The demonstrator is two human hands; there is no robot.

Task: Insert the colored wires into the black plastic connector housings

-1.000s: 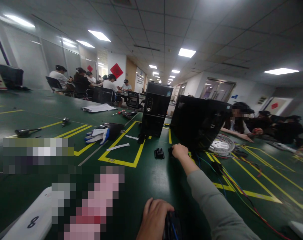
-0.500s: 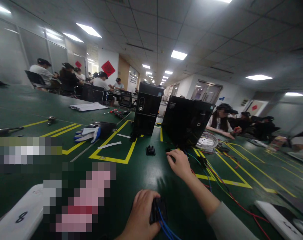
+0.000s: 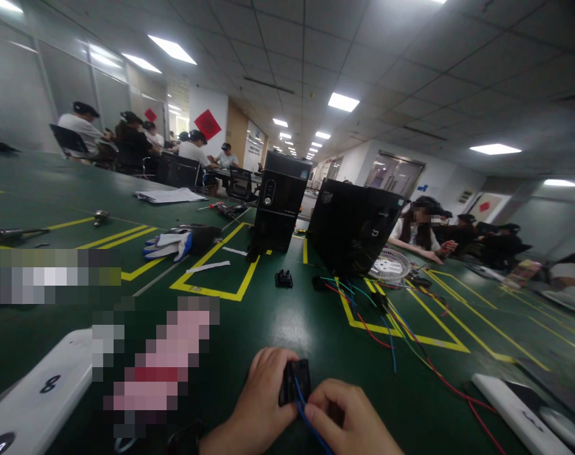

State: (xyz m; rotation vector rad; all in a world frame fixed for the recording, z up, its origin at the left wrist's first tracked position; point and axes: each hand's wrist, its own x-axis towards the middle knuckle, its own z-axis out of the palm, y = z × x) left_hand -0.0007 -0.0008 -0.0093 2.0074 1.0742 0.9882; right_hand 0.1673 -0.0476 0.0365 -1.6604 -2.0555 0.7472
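At the bottom middle of the view, my left hand [image 3: 256, 404] grips a small black connector block [image 3: 294, 381] against the green table [image 3: 278, 328]. My right hand [image 3: 347, 420] is beside it, fingers pinched on a blue wire [image 3: 311, 424] that runs from the block. Farther out lie another black connector [image 3: 284, 278] and a spread of loose coloured wires [image 3: 387, 316].
Two black computer cases [image 3: 280, 202] [image 3: 354, 224] stand mid-table, with a white fan grille [image 3: 389, 264], work gloves [image 3: 174, 243] and tools [image 3: 15, 232] around. White devices lie at bottom left [image 3: 36, 398] and bottom right [image 3: 515, 404]. Other people sit at the far left and at the right.
My right hand has drawn back from the far connectors near the case and now meets my left hand at the black block. The view has tilted slightly.
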